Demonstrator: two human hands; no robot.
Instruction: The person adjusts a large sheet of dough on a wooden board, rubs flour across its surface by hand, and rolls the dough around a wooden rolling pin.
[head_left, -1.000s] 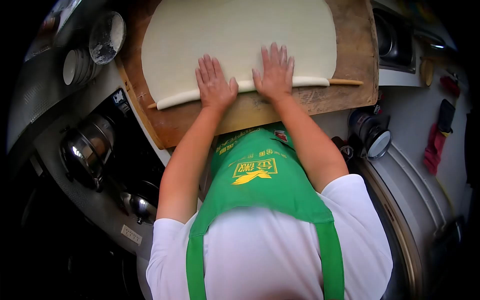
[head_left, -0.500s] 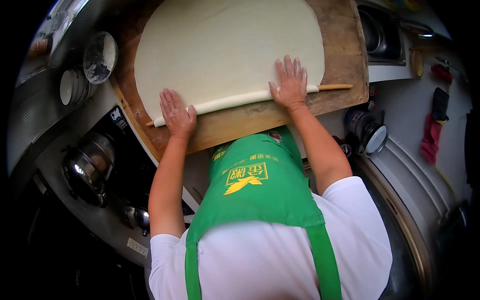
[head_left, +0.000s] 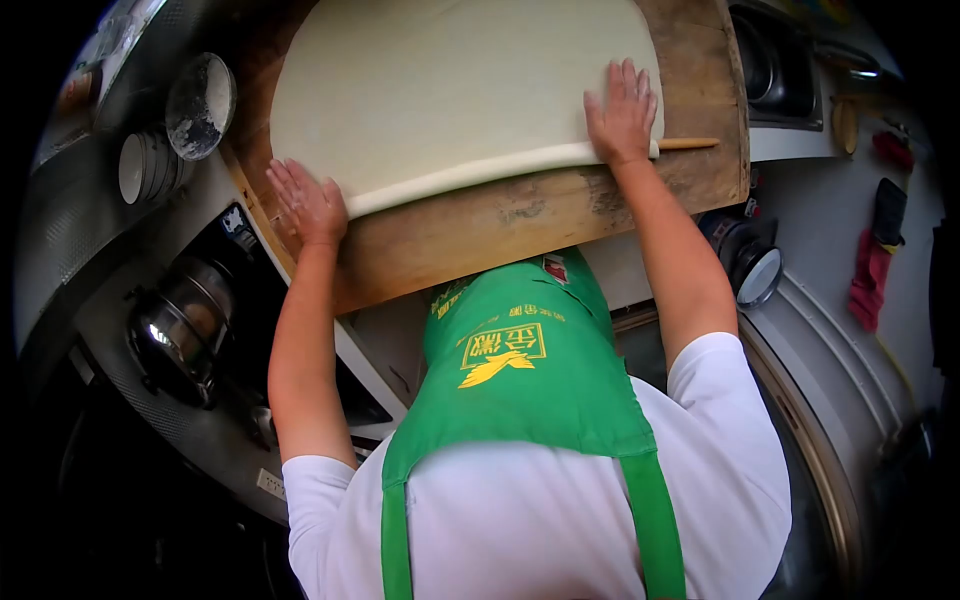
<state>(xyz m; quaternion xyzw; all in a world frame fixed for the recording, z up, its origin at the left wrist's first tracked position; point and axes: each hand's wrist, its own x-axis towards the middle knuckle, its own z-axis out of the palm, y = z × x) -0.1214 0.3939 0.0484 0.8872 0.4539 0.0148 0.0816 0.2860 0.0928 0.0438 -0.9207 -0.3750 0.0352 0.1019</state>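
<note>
A broad, thin sheet of pale dough [head_left: 440, 90] lies on a wooden board [head_left: 450, 240]. Its near edge is wound around a rolling pin, whose bare tapered right end [head_left: 688, 143] sticks out past the dough roll [head_left: 480, 174]. My left hand [head_left: 310, 207] rests flat at the left end of the roll, fingers stretched forward, covering that end of the pin. Close to the right end, my right hand [head_left: 624, 118] presses palm down, its fingers straight and pointing away from me. Both hands look dusted with flour.
Left of the board are a floury bowl [head_left: 200, 107] and stacked bowls [head_left: 145, 168]. A shiny metal pot [head_left: 180, 330] stands lower left. A sink [head_left: 775, 65] lies beyond the board's right edge. A red cloth [head_left: 869, 280] hangs at far right.
Both hands have moved farther apart toward the roll's ends, the right one also forward. The dough roll has shifted away from me and takes up more of the sheet.
</note>
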